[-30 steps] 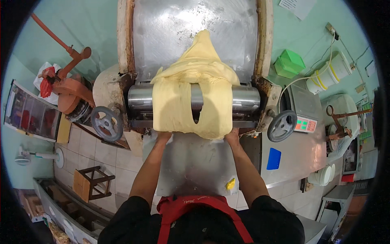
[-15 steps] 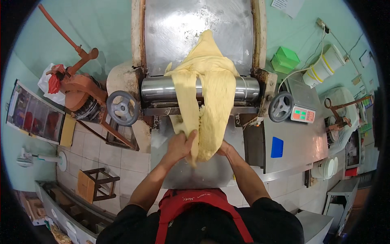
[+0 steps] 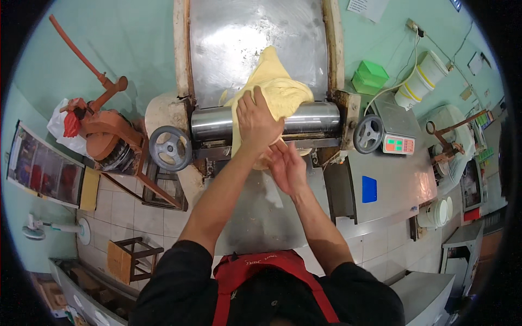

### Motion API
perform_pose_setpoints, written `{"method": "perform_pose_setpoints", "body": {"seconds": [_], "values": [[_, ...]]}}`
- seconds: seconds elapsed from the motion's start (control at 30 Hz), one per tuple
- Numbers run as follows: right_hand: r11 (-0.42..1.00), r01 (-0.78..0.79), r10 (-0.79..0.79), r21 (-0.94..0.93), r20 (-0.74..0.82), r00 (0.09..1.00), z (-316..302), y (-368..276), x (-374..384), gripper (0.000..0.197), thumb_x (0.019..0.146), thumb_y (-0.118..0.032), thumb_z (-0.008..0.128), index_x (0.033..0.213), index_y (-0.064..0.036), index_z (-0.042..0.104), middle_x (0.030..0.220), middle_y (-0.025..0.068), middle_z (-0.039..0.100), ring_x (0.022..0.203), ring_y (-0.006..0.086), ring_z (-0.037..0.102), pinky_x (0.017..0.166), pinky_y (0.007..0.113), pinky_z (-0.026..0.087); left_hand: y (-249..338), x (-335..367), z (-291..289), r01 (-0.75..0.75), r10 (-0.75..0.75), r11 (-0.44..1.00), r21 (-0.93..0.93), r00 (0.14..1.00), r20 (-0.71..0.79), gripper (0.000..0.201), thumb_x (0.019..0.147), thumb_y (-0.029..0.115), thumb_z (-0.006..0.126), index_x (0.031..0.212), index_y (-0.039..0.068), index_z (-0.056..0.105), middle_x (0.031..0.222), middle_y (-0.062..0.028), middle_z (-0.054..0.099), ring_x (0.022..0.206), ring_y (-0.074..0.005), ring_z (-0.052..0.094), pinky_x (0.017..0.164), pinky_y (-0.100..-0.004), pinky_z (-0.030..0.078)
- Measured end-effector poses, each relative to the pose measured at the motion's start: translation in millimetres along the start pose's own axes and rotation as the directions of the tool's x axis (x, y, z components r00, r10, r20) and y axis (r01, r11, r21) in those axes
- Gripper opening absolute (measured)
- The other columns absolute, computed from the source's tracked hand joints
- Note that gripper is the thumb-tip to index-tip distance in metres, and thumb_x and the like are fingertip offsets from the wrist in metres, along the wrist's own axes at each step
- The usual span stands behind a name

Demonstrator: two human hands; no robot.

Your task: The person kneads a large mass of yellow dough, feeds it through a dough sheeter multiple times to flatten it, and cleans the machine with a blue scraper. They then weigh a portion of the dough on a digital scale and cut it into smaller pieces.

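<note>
Lengthwise up the metal sheet (image 3: 217,60), pale dough (image 3: 284,96), peak (image 3: 269,58) foremost (left hand (image 3: 258,120), grip unclenched; right hand (image 3: 288,167), grip unclear).

Pale green wall (image 3: 147,49) beyond the fingers (image 3: 247,103), papers (image 3: 374,10) on it to their right, shiny metal table (image 3: 394,187) right of them, pale tiled floor (image 3: 148,211) to their lower left, wooden stool (image 3: 118,262) on it, cabinet (image 3: 51,168) farther left

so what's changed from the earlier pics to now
The left hand has moved up onto the dough over the steel roller; the right hand has risen inward, palm showing. The dough's front sheet no longer hangs so far down. Its peaked mass behind the roller remains.
</note>
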State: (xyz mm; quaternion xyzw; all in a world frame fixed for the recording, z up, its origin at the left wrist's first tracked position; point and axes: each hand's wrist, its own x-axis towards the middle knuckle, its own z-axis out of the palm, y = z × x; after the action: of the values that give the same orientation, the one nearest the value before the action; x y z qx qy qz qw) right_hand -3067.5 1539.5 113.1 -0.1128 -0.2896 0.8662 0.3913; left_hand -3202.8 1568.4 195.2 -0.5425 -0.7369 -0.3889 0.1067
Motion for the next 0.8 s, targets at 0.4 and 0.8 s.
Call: {"method": "perform_pose_setpoints", "body": {"seconds": [0.4,0.8], "values": [[0.653,-0.565,0.281,-0.505,-0.532,0.799,-80.4,86.7,-206.4,0.032,0.1,-0.031,0.071,0.12,-0.0057,0.07,0.099,0.0001,0.07,0.085,0.011,0.062,0.073,0.027,0.051,-15.1,107.6,55.7,-0.035,-0.008,0.984,0.174,0.971,0.239,0.039,0.083,0.032,0.08,0.105,0.005,0.062,0.102,-0.0163,0.069,0.097,-0.0366,0.07,0.095,-0.0518,0.051],[0.579,-0.559,0.125,-0.594,-0.612,0.781,-179.1,28.4,-125.6,0.031,0.099,-0.032,0.07,0.118,-0.0082,0.072,0.097,-0.0013,0.071,0.087,0.0114,0.064,0.07,0.03,0.051,-40.1,-181.0,21.4,-0.205,0.265,0.949,-0.239,0.931,0.251,0.074,0.088,0.018,0.069,0.153,-0.002,0.041,0.157,-0.0273,0.039,0.151,-0.0474,0.03,0.124,-0.0588,0.022]]}}
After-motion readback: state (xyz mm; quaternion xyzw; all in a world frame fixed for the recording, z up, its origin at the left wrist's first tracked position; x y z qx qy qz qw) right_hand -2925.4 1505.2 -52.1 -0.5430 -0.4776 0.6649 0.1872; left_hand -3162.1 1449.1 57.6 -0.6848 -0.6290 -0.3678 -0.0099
